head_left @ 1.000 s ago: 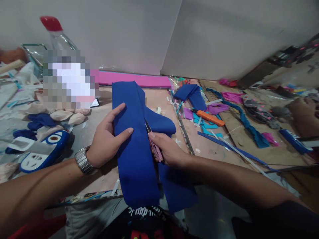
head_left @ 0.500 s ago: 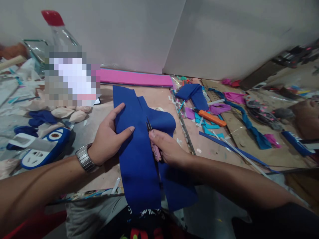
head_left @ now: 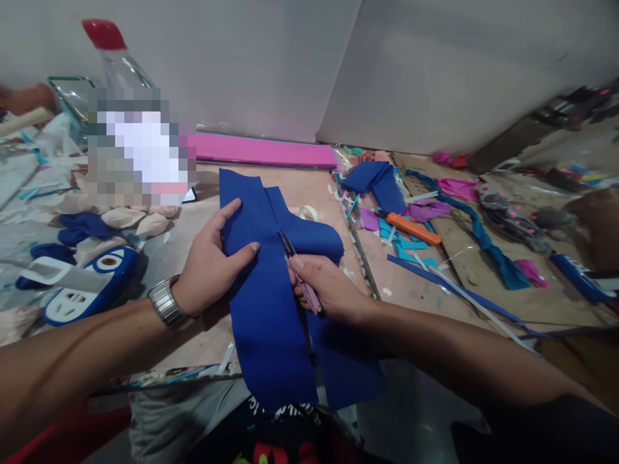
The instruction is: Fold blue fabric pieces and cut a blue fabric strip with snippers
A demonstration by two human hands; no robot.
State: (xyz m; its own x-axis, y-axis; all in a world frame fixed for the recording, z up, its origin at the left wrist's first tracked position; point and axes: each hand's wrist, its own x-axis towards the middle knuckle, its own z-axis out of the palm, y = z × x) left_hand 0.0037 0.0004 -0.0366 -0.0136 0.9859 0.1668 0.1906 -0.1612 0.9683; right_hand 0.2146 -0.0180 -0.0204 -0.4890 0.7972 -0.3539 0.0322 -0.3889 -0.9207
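Observation:
A long blue sheet point(head_left: 264, 309), fabric or soft paper, stretches from the table down over my lap. A slit splits its lower part into two pieces, and a loose flap point(head_left: 314, 237) folds out to the right. At the left edge my left hand point(head_left: 213, 258) grips the sheet, thumb and index finger on top, the other fingers hidden. In my right hand point(head_left: 326, 283) is a pair of pink-handled snips point(head_left: 305, 289). Their dark blades point up and away at the top of the slit, with the tips slightly apart.
Behind the sheet lies a pink strip point(head_left: 265, 153) along the wall. To the right are an orange cutter point(head_left: 411, 228), folded blue material point(head_left: 374, 183) and scraps. A blue-and-white device point(head_left: 89, 290), pale petal-like pieces point(head_left: 123, 218) and a red-capped bottle point(head_left: 104, 35) stand left.
The snips have tilted, their tips moving slightly left and up along the sheet and their handles swinging right. My left hand keeps its hold in nearly the same place.

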